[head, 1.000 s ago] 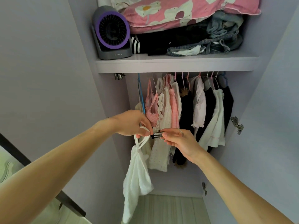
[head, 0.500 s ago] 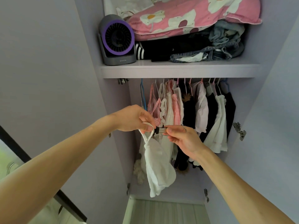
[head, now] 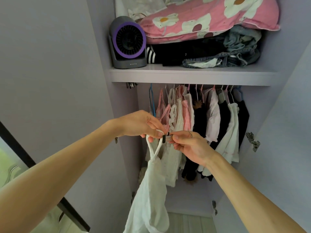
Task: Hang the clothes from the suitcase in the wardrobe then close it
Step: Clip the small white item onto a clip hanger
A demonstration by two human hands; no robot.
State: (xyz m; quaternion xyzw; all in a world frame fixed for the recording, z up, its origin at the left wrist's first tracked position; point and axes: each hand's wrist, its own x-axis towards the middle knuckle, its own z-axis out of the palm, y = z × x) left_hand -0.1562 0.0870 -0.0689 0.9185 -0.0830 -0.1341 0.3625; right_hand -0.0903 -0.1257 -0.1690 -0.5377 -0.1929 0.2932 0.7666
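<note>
A white strappy garment hangs down in front of the open wardrobe. My left hand pinches its straps at the top. My right hand squeezes a small black binder clip whose jaws sit at the straps. Behind my hands a blue hanger hangs on the rail at the far left, beside a row of pink, white and black clothes. The suitcase is out of view.
On the shelf above the rail stand a grey fan with a purple ring, a pink flowered pillow and folded dark clothes and jeans. Wardrobe doors stand open on the left and right, with a metal hinge.
The white garment has swung and hangs lower again. The clip's jaws have reached the straps between my two hands. The view has tilted up slightly.
</note>
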